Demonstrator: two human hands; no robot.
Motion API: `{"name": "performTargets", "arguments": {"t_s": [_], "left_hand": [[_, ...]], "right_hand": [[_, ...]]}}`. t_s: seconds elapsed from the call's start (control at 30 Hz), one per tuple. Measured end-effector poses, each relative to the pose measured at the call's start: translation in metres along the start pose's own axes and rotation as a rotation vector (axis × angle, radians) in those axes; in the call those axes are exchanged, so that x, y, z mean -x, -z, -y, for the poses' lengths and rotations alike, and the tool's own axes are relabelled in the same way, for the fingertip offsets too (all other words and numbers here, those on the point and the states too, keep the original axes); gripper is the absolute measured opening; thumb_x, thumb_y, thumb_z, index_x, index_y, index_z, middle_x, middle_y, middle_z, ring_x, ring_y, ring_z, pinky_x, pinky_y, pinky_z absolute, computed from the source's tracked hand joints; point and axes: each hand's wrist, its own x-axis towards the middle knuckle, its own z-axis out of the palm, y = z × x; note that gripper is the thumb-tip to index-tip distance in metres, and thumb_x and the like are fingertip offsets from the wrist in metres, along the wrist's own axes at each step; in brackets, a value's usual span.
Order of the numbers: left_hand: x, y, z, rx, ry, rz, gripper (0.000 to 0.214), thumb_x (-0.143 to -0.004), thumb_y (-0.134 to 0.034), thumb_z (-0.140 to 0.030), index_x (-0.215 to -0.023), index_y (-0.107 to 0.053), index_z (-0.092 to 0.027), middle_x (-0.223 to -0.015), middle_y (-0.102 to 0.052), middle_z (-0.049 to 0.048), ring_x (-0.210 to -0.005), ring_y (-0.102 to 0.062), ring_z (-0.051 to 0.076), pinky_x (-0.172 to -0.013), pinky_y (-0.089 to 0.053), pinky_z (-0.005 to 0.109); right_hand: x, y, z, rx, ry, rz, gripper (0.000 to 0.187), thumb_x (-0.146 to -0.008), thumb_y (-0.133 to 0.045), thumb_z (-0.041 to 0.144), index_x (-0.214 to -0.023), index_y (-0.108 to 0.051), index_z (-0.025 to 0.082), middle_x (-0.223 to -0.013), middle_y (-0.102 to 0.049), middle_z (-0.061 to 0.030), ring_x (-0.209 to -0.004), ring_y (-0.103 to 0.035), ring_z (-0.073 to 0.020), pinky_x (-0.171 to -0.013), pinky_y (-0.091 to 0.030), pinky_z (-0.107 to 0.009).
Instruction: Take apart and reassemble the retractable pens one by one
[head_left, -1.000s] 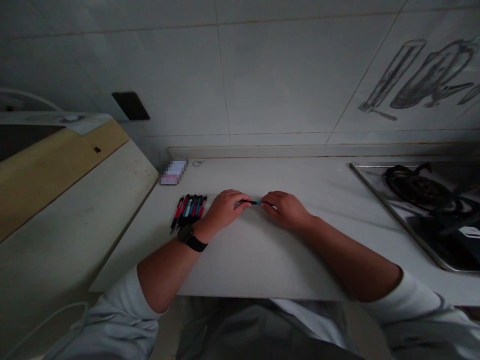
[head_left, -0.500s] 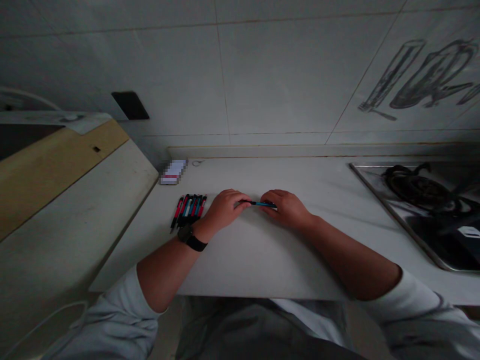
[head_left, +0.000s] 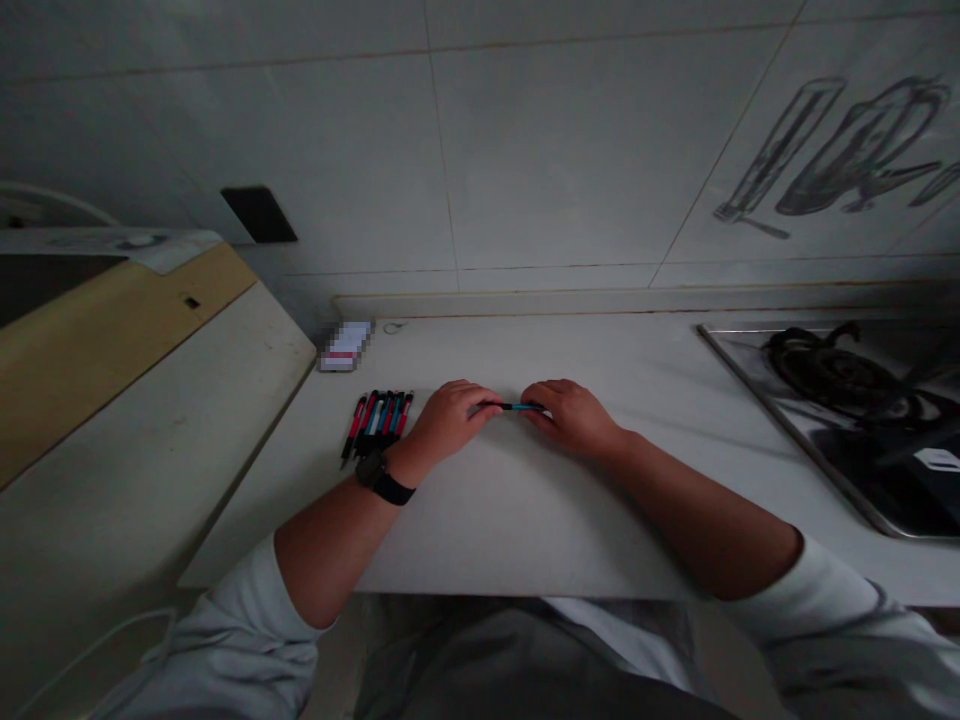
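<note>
A blue and black pen lies crosswise between my two hands, just above the white counter. My left hand pinches its black left end between thumb and fingers. Around the other end my right hand is closed, and its fingers hide the tip. Left of my left wrist, which wears a black watch, several red, blue and black pens lie side by side in a row on the counter.
A gas stove is set into the counter on the right. At the back left lie a blurred small pack and a thin ring. A pale cabinet panel borders the left side, and a tiled wall rises behind.
My right hand's fingers have shifted slightly at the pen's right end. Both hands keep hold of it in nearly the same place.
</note>
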Motion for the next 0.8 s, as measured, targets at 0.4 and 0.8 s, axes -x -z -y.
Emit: {"name": "performTargets", "arguments": {"t_s": [0.4, 0.8], "left_hand": [[-0.0003, 0.0015, -0.0032, -0.007, 0.004, -0.016, 0.011, -0.098, -0.069, -0.030, -0.101, -0.076, -0.023, -0.095, -0.078, 0.0038, -0.091, -0.070, 0.020, -0.087, -0.054, 0.037], [-0.0014, 0.0025, -0.0034, 0.019, -0.033, -0.030, 0.006, -0.095, -0.072, -0.026, -0.100, -0.075, -0.023, -0.095, -0.077, 0.0031, -0.094, -0.067, 0.020, -0.088, -0.053, 0.037]], "right_hand": [[0.0012, 0.0011, -0.0024, 0.013, 0.019, -0.030, 0.025, -0.103, -0.054, 0.035, -0.110, -0.070, 0.018, -0.098, -0.074, -0.0095, -0.085, -0.065, -0.0215, -0.080, -0.040, -0.032], [-0.0001, 0.0032, 0.0030, 0.025, 0.024, 0.041, 0.035, -0.107, -0.044, 0.036, -0.104, -0.074, 0.018, -0.087, -0.074, -0.0093, -0.078, -0.065, -0.0210, -0.077, -0.040, -0.032]]}}
